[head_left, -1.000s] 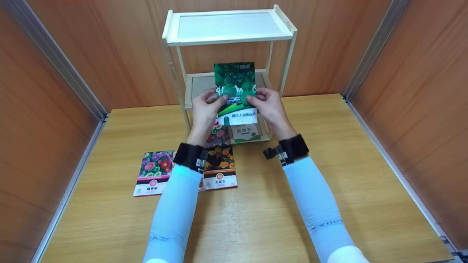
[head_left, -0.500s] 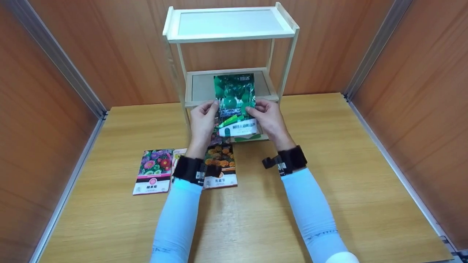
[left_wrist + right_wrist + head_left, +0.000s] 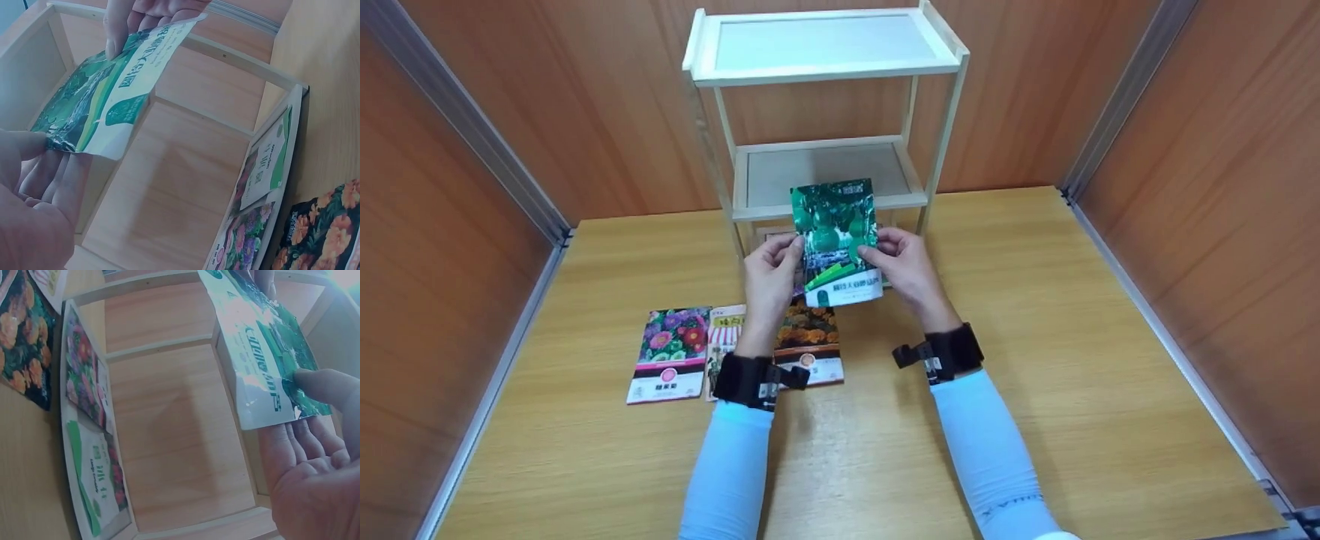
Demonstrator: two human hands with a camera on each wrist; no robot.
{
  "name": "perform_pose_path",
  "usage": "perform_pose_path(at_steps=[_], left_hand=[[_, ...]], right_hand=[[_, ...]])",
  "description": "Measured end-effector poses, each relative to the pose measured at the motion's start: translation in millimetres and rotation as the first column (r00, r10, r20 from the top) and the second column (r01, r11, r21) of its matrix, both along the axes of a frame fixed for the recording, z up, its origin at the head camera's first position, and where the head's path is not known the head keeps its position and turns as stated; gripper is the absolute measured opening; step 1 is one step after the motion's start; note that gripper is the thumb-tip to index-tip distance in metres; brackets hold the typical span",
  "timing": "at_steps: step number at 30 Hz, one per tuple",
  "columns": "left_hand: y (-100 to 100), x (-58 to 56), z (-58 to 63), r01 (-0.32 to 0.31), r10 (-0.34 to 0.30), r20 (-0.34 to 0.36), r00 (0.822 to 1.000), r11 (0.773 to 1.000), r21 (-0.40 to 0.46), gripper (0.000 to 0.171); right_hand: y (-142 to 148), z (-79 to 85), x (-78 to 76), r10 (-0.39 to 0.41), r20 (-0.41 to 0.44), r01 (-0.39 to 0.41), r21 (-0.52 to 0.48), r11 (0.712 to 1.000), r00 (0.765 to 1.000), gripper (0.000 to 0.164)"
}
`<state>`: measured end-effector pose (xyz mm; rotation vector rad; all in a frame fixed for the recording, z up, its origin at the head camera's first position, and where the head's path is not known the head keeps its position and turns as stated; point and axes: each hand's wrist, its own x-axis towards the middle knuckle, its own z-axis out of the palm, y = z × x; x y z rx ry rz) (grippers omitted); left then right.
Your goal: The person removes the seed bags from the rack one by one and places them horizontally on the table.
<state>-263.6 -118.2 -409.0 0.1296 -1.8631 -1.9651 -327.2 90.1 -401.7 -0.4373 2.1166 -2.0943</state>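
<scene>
A green seed packet (image 3: 840, 236) with a white lower band is held up in front of the shelf rack, level with its middle tier. My left hand (image 3: 767, 285) pinches its left edge between thumb and fingers. At the opposite edge, my right hand (image 3: 909, 274) grips it, thumb on the printed face. In the left wrist view, the packet (image 3: 107, 95) tilts between both hands. The right wrist view shows the right fingers under the packet (image 3: 253, 354).
The pale wooden rack (image 3: 829, 77) stands against the back panel. Its bottom tier holds a white-green packet (image 3: 267, 163) and a flower packet (image 3: 242, 242). On the table before it lie a pink-purple flower packet (image 3: 669, 352), a striped packet (image 3: 724, 337) and an orange flower packet (image 3: 814, 337).
Both hands have drawn the green seed packet down and back toward me, uncovering more of the middle tier. The left thumb has shifted from the packet's face to its edge.
</scene>
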Motion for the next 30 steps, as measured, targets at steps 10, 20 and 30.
perform_pose_path(at_steps=[10,20,30], left_hand=[[0,11.5,-9.2,-0.011,0.013,0.099,0.995,1.000,-0.026,0.027],[-3,11.9,-13.0,0.004,0.002,0.093,0.996,0.998,-0.063,0.021],[-6,14.3,-19.5,-0.014,0.023,0.103,0.994,0.996,-0.089,0.016]], right_hand=[[2,-10.6,7.1,0.011,0.010,-0.011,-0.001,1.000,1.000,0.020],[6,-17.5,8.4,0.036,0.004,-0.036,0.004,0.999,0.999,0.014],[10,-20.1,10.6,0.018,-0.033,-0.014,0.126,0.992,0.999,0.017]])
